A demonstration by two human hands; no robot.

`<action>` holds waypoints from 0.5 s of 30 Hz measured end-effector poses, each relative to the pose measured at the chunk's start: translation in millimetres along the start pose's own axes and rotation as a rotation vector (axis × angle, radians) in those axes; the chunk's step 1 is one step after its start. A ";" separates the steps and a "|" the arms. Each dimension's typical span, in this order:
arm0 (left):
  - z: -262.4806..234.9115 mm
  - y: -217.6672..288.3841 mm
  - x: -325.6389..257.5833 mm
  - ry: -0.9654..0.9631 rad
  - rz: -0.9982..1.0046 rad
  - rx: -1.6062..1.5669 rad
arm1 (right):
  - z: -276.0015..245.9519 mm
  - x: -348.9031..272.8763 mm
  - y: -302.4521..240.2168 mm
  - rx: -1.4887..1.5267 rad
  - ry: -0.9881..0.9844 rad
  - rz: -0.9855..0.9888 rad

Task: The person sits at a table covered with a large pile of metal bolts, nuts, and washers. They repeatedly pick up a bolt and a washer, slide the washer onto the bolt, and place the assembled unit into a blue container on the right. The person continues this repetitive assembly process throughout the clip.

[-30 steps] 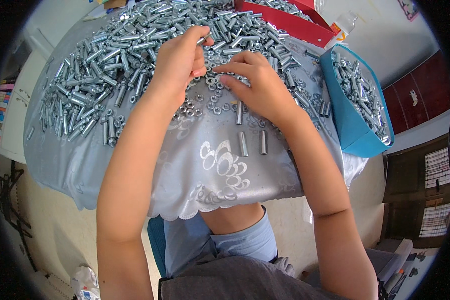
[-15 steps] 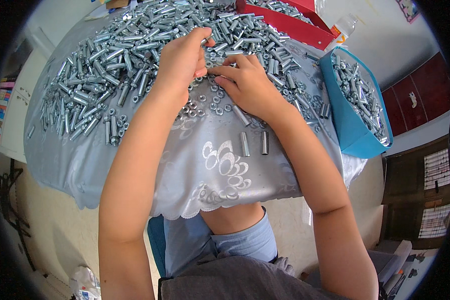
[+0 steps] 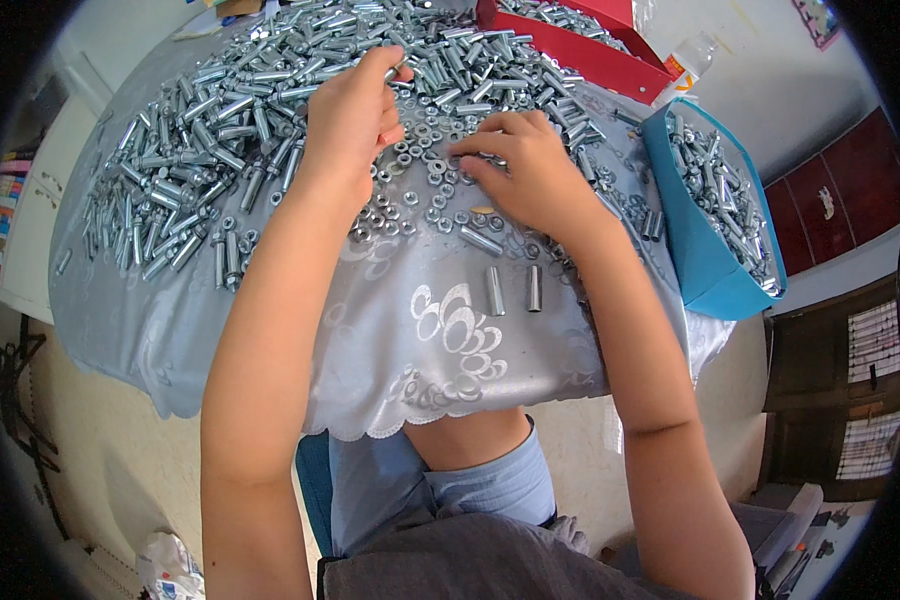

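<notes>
- Leftmost, the heap of bolts (image 3: 195, 135) covers the far and left parts of the cloth (image 3: 370, 330). Each bolt looks stiff and hard, probably fairly heavy for its bulk; loose layers are liable to slide. Best hold: mid-shank, between thumb and two fingers.
- Next, the left hand (image 3: 350, 115) is raised beside the heap, its fingers curled in. Thumb and forefinger pinch a slim metal piece (image 3: 396, 71), of which only part shows. It appears rigid and smooth, so a firm pinch at the middle should resist turning.
- Centrally, loose nuts and washers (image 3: 436, 167) lie scattered between the hands. They look light, hard and unlikely to break, but slippery when flat; take hold by the outer rim.
- Just nearer the person, a metal tube (image 3: 481, 242) lies aslant; two similar tubes (image 3: 496, 290) are side by side, apart from each other. Their polished round walls probably roll; grip across the middle.
- To the right, the right hand (image 3: 530, 165) is at the nuts and washers, fingers loosely bent. Whether the fingertips pinch anything cannot be told.
- Rightmost, a blue bin (image 3: 705, 275) holds more bolts; its wall looks thin and probably flexes, so support it underneath.
</notes>
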State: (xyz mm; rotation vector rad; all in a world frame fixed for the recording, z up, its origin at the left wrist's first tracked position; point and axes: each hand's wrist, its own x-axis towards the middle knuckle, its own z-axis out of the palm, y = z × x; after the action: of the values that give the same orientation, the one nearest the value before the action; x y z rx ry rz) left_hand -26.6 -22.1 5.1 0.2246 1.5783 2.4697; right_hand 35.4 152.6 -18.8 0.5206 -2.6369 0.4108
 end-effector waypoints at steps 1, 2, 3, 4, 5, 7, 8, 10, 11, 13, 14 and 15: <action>0.2 -0.5 0.8 -0.009 0.003 0.001 | -2.6 -1.2 4.2 -0.013 0.043 0.005; 0.3 -1.0 1.2 -0.017 0.007 0.002 | -5.2 -2.0 9.1 -0.026 0.085 0.009; 1.0 -1.1 1.2 -0.013 0.005 0.006 | -8.3 -2.7 14.5 -0.040 0.129 0.014; 1.8 -1.3 1.3 -0.008 0.003 0.010 | -10.6 -4.1 20.4 -0.056 0.147 0.036; 2.8 -1.4 1.3 -0.004 0.001 0.014 | -12.5 -5.9 26.8 -0.073 0.164 0.058; 3.2 -0.7 -0.8 0.002 -0.014 0.029 | -19.5 -8.7 34.5 -0.080 0.104 0.132; 3.5 -0.2 -1.6 0.006 -0.022 0.036 | -20.9 -9.6 37.3 -0.091 0.093 0.164; 5.0 -1.0 -1.6 0.015 -0.021 0.043 | -21.5 -11.7 42.1 -0.118 0.068 0.226; 5.5 -1.4 -1.7 0.020 -0.020 0.046 | -20.7 -12.4 42.5 -0.127 0.068 0.232; 6.3 -1.7 -2.0 0.011 -0.024 0.051 | -19.7 -12.1 42.3 -0.147 0.071 0.243; 6.7 -1.7 -2.5 0.007 -0.025 0.054 | -18.5 -11.8 41.3 -0.129 0.092 0.217; 7.4 -1.6 -3.3 0.009 -0.022 0.065 | -16.6 -11.4 38.9 -0.109 0.113 0.191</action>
State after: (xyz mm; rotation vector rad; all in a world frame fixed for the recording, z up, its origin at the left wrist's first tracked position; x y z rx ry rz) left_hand -21.5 -15.8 6.7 0.2050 1.6570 2.4086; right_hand 34.4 196.4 -17.4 0.2052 -2.5898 0.3400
